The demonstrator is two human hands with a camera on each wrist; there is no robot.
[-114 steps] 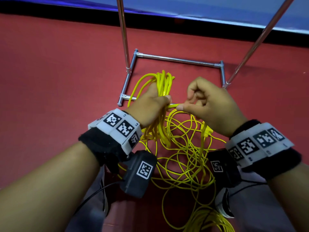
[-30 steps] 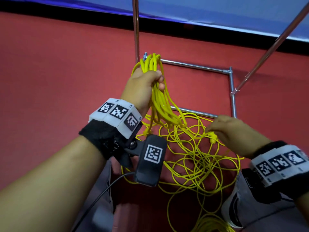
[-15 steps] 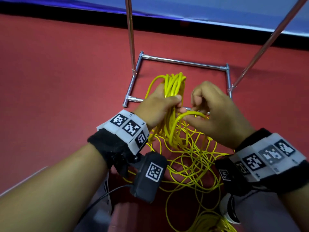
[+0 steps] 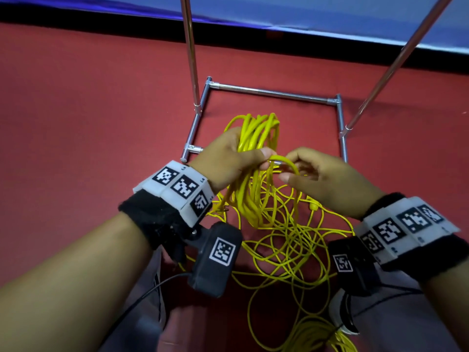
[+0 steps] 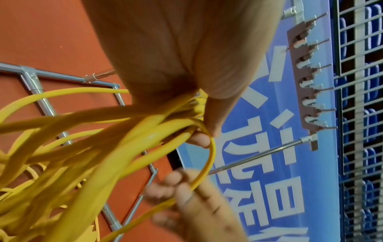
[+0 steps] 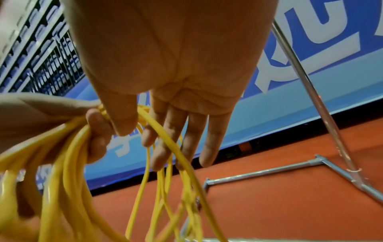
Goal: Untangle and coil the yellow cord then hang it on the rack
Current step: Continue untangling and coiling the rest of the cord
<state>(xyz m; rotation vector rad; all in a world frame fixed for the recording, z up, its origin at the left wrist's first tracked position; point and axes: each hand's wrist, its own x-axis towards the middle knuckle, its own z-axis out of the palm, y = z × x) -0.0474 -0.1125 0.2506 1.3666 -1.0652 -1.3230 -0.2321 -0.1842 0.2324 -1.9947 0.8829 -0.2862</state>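
Two hands: left hand (image 4: 228, 158), right hand (image 4: 327, 181). One yellow cord (image 4: 256, 199). One rack (image 4: 274, 92).

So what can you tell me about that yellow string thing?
The yellow cord is one long, thin, smooth cable that looks plastic-coated. Part of it is gathered into a bunch of loops, which the left hand grips. The right hand feeds one more curved loop toward that bunch. The rest hangs down and lies in a loose tangle on the red floor, in front of the metal rack. It is not hung yet.
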